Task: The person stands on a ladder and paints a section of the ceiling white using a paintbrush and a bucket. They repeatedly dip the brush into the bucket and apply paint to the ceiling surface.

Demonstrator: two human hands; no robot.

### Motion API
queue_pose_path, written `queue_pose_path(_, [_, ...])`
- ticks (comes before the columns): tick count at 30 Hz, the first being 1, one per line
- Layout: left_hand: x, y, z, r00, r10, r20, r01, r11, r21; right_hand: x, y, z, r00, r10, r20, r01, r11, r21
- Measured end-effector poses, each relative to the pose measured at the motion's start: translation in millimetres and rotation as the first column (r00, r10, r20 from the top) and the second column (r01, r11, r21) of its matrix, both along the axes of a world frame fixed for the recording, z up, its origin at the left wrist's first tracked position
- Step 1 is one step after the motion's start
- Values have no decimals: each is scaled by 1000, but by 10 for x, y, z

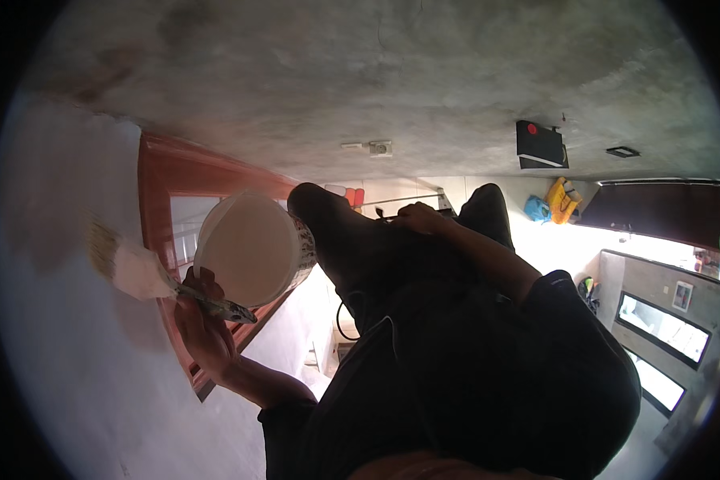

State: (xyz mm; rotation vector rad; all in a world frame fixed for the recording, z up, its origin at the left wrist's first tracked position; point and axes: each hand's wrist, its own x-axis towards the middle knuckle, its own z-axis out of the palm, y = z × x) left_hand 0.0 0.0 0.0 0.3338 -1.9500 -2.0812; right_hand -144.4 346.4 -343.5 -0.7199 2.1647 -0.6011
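The brush (140, 270) is smeared by motion, so its bristles run into the pale wall (48, 264) with no clear edge. Its handle end is partly hidden by the left hand (204, 324) and the rim of the paint bucket (252, 250). The bucket's far side and base are out of sight. The right hand (420, 218) rests on the dark-clothed legs (352, 240); what its fingers close on is too small to tell. The lower body is cut off by the bottom edge. The small coloured things (562, 200) on the floor are too small to identify.
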Motion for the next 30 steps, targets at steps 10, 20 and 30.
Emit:
queue_pose_path(10, [416,-170,-368,995,69,-73,-53,978,203,311,240,397,930,-364,-47,367,919,148])
queue_pose_path(20, [436,-451,-395,998,64,-28,-63,997,50,263,213,436,919,-373,-128,391,904,171])
queue_pose_path(30, [339,-454,-485,998,49,27,-51,998,47,216,314,435,952,-276,-133,292,949,123])
